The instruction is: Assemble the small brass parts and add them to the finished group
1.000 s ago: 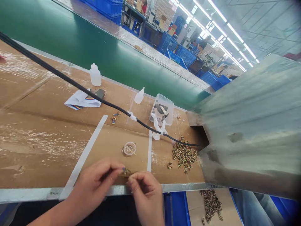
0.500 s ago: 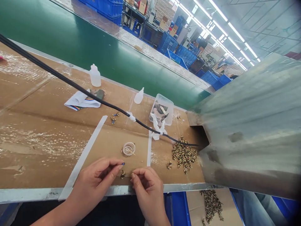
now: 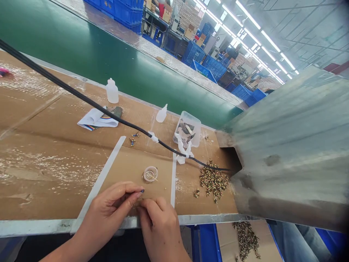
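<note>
Two fingers of our left hand (image 3: 110,205) are pinching a tiny blue-tipped piece (image 3: 142,190); our right hand (image 3: 159,229) is curling over the cardboard sheet (image 3: 131,171), its grip hidden, while blue crates (image 3: 215,67) are lining the factory floor beyond.

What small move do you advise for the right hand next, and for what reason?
Probably lift the fingers of the right hand a little: they cover the cardboard close to the left hand and its tiny blue speck, so whatever lies beneath cannot be seen.

The cardboard-topped bench (image 3: 46,109) holds bottles (image 3: 112,91), a tub (image 3: 187,129) and metal parts (image 3: 213,181).
</note>
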Demonstrator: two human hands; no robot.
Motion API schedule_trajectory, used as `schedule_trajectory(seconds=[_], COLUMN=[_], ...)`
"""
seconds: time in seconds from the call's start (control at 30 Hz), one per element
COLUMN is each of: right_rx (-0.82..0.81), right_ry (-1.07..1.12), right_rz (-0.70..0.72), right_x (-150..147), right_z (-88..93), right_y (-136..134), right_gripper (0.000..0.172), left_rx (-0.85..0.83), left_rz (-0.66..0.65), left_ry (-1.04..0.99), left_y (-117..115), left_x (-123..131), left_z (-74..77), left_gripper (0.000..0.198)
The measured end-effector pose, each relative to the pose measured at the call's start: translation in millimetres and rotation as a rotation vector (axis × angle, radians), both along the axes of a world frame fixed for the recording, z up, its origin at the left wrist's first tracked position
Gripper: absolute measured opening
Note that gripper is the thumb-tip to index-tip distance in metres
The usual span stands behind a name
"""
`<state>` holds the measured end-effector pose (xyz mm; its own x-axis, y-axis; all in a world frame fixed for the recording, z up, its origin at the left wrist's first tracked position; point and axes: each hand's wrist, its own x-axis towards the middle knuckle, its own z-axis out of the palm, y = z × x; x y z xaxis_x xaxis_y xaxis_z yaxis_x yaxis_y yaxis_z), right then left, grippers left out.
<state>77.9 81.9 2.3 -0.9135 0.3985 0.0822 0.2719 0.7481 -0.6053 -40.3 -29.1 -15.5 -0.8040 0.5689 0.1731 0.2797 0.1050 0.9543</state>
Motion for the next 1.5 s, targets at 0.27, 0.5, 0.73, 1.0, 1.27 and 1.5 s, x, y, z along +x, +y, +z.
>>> schedule_trajectory(seconds=[0.27,0.5,0.73,1.0,1.27,1.5], right_rx=[0.106,0.114,0.086,-0.057,-0.706,-1.424], right_ry=[-0.019,-0.152,-0.196,-0.063,0.158,0.283], right_rz=[0.175,0.230,0.163,0.081,-0.212,-0.352], right_x=[-4,-5,1,2,-1,-5], right_z=[16.1,19.0,22.5,19.1,5.3,4.9], right_y=[17,28,37,40,39,23], right_gripper=[0.023,0.019,0.016,0.016,0.022,0.028], left_rx=[0.008,-0.007,-0.007,-0.016,-0.002,-0.009], left_rz=[-0.015,-0.016,-0.036,-0.073,-0.126,-0.181], left_ry=[0.032,0.029,0.046,0.029,-0.004,0.024], left_y=[1,1,4,1,1,3], left_x=[0,-1,-2,0,1,-1], left_z=[1.8,2.3,5.2,1.5,-0.7,3.0], left_gripper=[0.009,0.009,0.011,0.011,0.012,0.012])
